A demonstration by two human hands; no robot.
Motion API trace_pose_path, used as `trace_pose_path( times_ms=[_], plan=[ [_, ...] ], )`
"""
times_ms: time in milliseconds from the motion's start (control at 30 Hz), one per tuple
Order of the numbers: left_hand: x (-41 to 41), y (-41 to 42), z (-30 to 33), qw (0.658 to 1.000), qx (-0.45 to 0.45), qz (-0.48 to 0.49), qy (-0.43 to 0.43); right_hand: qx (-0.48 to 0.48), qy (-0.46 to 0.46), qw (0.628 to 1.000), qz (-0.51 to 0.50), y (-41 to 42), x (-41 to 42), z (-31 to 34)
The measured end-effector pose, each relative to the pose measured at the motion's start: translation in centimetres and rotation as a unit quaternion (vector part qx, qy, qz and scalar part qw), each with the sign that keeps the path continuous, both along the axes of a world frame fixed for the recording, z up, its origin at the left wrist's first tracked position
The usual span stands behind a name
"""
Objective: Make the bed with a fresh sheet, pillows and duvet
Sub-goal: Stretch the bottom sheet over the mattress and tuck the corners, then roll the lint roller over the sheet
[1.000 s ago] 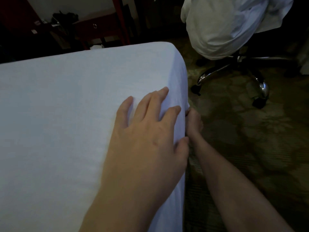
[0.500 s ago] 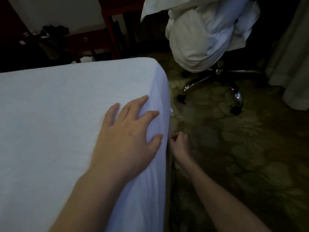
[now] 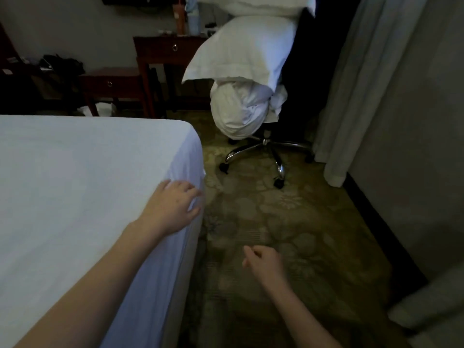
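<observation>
A white fitted sheet (image 3: pixel 75 177) lies stretched over the mattress, which fills the left half of the view. My left hand (image 3: pixel 173 207) rests flat on the sheet at the mattress's right edge, fingers spread over the side. Over the carpet, apart from the bed, my right hand (image 3: pixel 263 259) hangs with loosely curled fingers and holds nothing. On a wheeled office chair (image 3: pixel 266 151) past the bed's corner lie white pillows (image 3: pixel 246 49) on top of a bundled white duvet (image 3: pixel 238 111).
A patterned carpet (image 3: pixel 288 222) runs between the bed and the wall at right. A grey curtain (image 3: pixel 351 84) hangs beside the chair. A dark wooden desk (image 3: pixel 163 49) and a low drawer table (image 3: pixel 110 82) stand against the far wall.
My right hand has come away from the mattress's side and lifted over the carpet. My left hand slid to the bed's edge. The view has risen and pulled back, showing the chair and pillows.
</observation>
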State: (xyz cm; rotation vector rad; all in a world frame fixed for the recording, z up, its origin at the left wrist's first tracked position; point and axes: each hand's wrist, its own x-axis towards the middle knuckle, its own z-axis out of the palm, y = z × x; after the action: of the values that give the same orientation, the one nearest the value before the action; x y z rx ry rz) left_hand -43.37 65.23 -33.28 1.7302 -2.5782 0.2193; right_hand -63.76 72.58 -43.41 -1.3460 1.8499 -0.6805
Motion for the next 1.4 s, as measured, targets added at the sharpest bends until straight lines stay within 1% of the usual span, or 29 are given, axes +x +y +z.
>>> trace_pose_path(
  times_ms=[100,167,233,267,333,400,500,567,633,700,833,900,967,1033,1133,1167,1233,1333,1367,1400],
  plan=[
    [-0.7,6.4,-0.7,0.999,0.036,-0.009,-0.001,-0.021,0.026,0.999,0.027,2.9,-0.3,2.4],
    [-0.6,10.8,-1.1,0.998,0.055,0.004,-0.022,-0.024,0.047,0.996,0.065,5.7,0.4,3.8],
    [-0.5,15.3,-1.3,0.998,0.058,0.023,-0.009,-0.041,0.105,0.986,0.121,8.9,1.2,4.9],
    [-0.5,17.7,-1.2,0.999,0.042,0.024,0.008,-0.054,0.142,0.976,0.154,10.8,1.6,5.4],
    [0.2,22.6,-0.8,0.999,-0.018,0.021,0.045,-0.080,0.201,0.952,0.217,14.4,2.3,6.5],
    [1.5,28.0,-0.3,0.996,-0.061,0.050,0.044,-0.105,0.235,0.928,0.270,17.5,3.6,7.5],
    [4.3,36.4,-0.6,0.987,-0.098,0.110,0.060,-0.154,0.246,0.896,0.336,21.6,6.8,9.4],
    [6.7,42.0,-0.7,0.974,-0.135,0.167,0.075,-0.223,0.253,0.864,0.374,23.9,10.0,10.5],
    [9.0,47.4,-0.6,0.956,-0.147,0.240,0.080,-0.284,0.234,0.829,0.421,26.8,13.7,11.5],
    [11.0,52.8,-0.5,0.933,-0.148,0.319,0.081,-0.315,0.207,0.787,0.489,30.5,17.8,12.4],
    [13.7,63.5,-0.3,0.871,-0.152,0.464,0.056,-0.402,0.151,0.671,0.604,39.6,25.5,13.4],
    [14.6,68.5,0.0,0.834,-0.148,0.530,0.043,-0.417,0.120,0.621,0.653,44.2,28.6,13.6],
    [15.5,73.3,0.1,0.790,-0.138,0.597,0.037,-0.421,0.104,0.562,0.704,48.5,31.1,13.7],
    [16.1,78.0,0.5,0.738,-0.134,0.660,0.043,-0.427,0.091,0.497,0.750,52.5,33.6,13.7],
    [16.7,84.1,0.8,0.658,-0.131,0.741,0.025,-0.405,0.075,0.428,0.804,58.2,36.5,13.6],
    [16.7,85.8,1.0,0.637,-0.119,0.761,0.019,-0.395,0.074,0.410,0.819,60.0,37.2,13.5],
    [16.5,88.1,1.2,0.603,-0.102,0.789,0.056,-0.383,0.081,0.390,0.834,62.8,38.4,13.5],
    [16.5,89.0,0.4,0.565,-0.140,0.805,0.116,-0.374,0.097,0.386,0.838,65.8,40.7,13.4],
    [16.6,88.8,0.2,0.557,-0.141,0.809,0.124,-0.369,0.108,0.383,0.840,66.5,41.5,13.3],
    [16.7,88.5,0.2,0.557,-0.137,0.810,0.122,-0.364,0.119,0.381,0.842,67.0,42.2,13.3]
  ],
)
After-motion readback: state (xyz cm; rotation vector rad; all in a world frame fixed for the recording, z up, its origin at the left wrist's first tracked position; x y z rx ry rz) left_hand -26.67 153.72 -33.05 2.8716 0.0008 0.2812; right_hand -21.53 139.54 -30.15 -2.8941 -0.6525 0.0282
